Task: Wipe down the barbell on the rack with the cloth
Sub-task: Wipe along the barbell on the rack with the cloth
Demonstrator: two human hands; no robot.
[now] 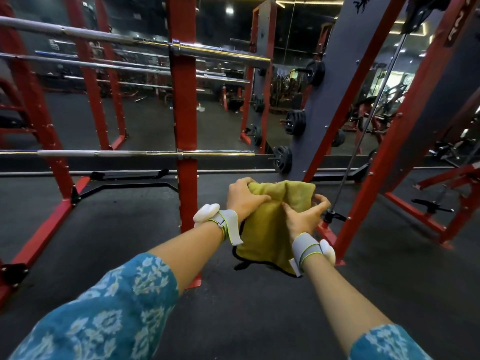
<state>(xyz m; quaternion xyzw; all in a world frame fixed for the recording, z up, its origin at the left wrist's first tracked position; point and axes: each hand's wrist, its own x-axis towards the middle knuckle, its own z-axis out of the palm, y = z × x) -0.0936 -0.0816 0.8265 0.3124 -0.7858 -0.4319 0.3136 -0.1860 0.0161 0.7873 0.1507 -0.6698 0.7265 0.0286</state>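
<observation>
Two grips, left hand (242, 201) and right hand (304, 216), clamp the crumpled, black-edged yellow cloth (262, 237).

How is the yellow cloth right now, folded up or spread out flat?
Partly folded, not flat. The left hand and right hand grip the cloth at its creased top; the lower part hangs loose.
</observation>
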